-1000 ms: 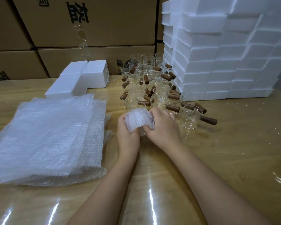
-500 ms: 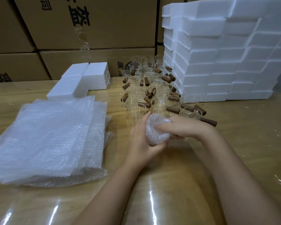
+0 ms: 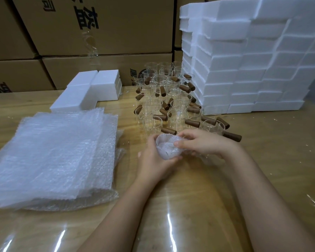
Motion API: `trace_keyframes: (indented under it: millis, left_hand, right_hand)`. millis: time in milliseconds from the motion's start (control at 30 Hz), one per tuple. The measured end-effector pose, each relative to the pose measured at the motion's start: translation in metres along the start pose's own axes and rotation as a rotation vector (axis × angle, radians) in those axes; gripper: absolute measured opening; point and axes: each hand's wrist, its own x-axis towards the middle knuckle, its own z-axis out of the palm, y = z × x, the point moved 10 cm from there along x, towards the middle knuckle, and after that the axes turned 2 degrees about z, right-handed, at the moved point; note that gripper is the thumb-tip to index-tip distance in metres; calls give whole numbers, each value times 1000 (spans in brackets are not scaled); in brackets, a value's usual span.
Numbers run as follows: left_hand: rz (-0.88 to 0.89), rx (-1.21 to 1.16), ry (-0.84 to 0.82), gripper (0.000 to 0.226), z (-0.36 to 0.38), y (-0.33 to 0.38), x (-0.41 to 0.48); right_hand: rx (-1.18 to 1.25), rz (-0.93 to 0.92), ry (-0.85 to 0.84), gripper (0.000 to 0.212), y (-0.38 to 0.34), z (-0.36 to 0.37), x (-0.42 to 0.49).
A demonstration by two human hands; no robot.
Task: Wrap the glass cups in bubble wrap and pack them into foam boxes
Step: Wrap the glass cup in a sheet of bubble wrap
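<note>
A glass cup wrapped in bubble wrap [image 3: 166, 149] sits between both hands, just above the table in front of the loose cups. My left hand [image 3: 153, 160] cups it from below and the left. My right hand [image 3: 200, 142] lies over its right side, thumb and fingers pinching the wrap's end into the cup. The glass itself is mostly hidden by wrap. Behind stands a cluster of several bare glass cups [image 3: 171, 100] with brown wooden handles. A stack of bubble wrap sheets [image 3: 49, 155] lies at the left. Foam boxes [image 3: 244, 60] are piled high at the right.
Two more white foam boxes [image 3: 91, 91] lie at the back left of the wooden table [image 3: 271, 170], which has a glossy clear cover. Large cardboard cartons [image 3: 98, 33] form a wall behind the table.
The wrapped cup has turned in my hands and shifted right. My right hand moved from the cup's near side to across its top right, tucking in the wrap.
</note>
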Motion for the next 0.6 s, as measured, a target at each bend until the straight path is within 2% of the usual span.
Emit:
trace_keyframes:
  millis: [200, 400, 500, 600]
  left_hand:
    - [-20, 58, 20, 98, 0, -3, 0]
    - [-16, 76, -21, 96, 3, -5, 0]
    - [0, 67, -32, 101, 3, -2, -1]
    - [26, -79, 25, 98, -6, 7, -5]
  right_hand:
    - [137, -17, 34, 12, 13, 4, 12]
    - [149, -44, 53, 11, 14, 4, 15]
    - [106, -15, 81, 21, 14, 0, 14]
    - [-56, 10, 101, 37, 7, -7, 10]
